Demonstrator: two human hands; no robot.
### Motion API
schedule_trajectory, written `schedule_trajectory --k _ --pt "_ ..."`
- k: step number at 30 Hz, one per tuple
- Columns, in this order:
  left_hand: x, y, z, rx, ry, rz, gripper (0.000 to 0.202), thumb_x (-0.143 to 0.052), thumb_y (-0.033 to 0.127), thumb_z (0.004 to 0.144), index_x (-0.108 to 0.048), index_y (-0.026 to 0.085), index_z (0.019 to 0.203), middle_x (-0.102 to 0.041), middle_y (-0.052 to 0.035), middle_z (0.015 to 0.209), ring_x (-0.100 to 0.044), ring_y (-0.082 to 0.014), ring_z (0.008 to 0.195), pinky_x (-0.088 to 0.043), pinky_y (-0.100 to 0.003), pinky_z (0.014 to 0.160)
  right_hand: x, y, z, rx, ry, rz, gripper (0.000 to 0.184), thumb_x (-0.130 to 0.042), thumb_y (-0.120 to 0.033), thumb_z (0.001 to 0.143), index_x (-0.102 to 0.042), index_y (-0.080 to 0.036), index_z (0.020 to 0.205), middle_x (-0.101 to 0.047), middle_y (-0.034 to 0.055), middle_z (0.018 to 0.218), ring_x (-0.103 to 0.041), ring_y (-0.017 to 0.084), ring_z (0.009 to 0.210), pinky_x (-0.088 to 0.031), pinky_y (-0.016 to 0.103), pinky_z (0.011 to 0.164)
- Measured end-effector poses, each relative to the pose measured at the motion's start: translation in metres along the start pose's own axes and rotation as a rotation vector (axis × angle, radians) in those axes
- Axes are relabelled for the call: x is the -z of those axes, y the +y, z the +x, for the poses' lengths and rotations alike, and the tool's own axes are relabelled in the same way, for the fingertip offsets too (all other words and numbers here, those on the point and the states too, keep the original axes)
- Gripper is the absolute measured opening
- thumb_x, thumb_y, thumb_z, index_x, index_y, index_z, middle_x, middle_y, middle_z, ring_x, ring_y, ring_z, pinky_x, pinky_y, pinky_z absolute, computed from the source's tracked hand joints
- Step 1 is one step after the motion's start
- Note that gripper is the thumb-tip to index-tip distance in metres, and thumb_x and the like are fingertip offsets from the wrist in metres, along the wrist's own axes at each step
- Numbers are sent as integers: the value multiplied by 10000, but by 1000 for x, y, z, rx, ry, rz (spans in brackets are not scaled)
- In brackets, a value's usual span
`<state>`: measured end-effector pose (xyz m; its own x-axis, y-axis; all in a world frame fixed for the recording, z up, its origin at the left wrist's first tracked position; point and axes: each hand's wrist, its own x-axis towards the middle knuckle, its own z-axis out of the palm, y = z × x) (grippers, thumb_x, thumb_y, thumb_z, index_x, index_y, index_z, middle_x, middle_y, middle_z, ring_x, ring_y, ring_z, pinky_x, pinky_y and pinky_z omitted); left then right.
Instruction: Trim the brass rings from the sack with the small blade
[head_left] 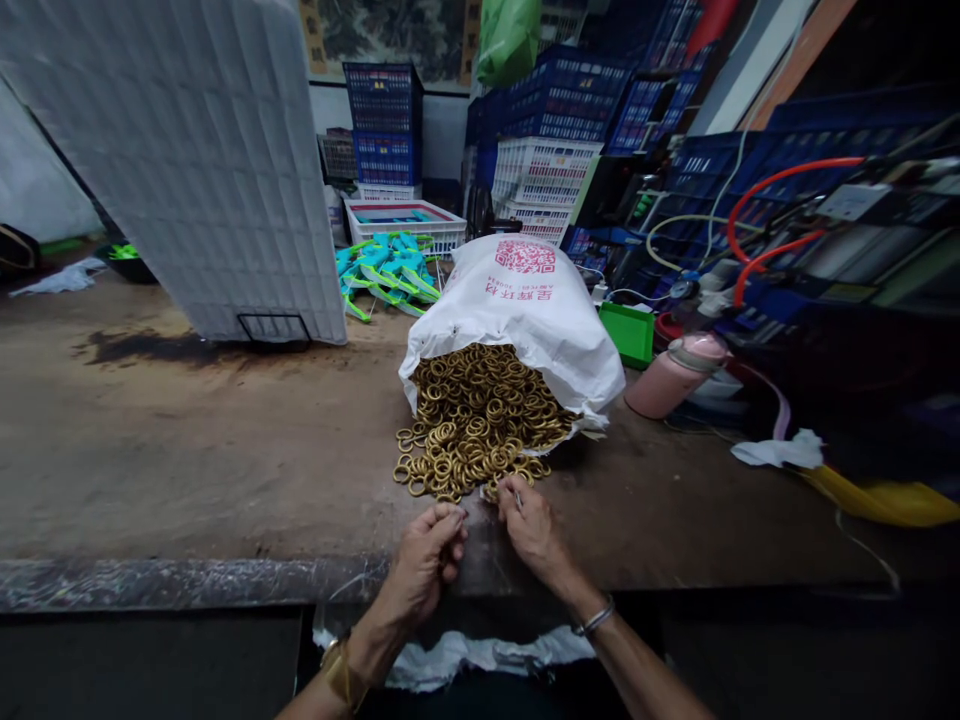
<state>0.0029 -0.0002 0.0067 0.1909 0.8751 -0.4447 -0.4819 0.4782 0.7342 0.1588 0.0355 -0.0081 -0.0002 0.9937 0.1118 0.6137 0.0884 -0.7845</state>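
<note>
A white woven sack (517, 300) lies on its side on the table, and brass-coloured rings (480, 400) spill from its mouth toward me. My right hand (529, 525) is at the near edge of the spilled rings, its fingers pinched together; a small shiny bit shows by the fingertips, too small to name. To its left, my left hand (431, 555) is closed in a pinch just short of the rings. Whatever sits between its fingertips is tiny and dark, and I cannot make it out.
The wooden table (225, 450) has a worn front edge. A pale padded panel (225, 170) stands upright at the left. Behind it lie teal and green plastic pieces (390, 265). A pink bottle (675, 375), a green tray (627, 334) and a yellow bag (885, 497) are at the right.
</note>
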Motion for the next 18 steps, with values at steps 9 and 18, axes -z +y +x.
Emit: schedule_trajectory --k 9,18 --pt "-11 -1 8 -142 96 293 429 -569 423 693 -520 165 1033 -458 76 527 -332 -44 365 -225 -159 344 -2 -15 -9 -300 -155 631 253 -461 -442 756 -430 -200 689 -350 -100 446 -234 43 344 -184 180 342" --pt "-10 2 6 -132 42 278 305 -588 459 685 -518 162 688 -372 99 417 -234 -31 339 -174 -178 357 -7 -27 -14 -404 -263 767 282 -503 -440 717 -370 -209 624 -317 -113 438 -189 25 338 -148 157 321"
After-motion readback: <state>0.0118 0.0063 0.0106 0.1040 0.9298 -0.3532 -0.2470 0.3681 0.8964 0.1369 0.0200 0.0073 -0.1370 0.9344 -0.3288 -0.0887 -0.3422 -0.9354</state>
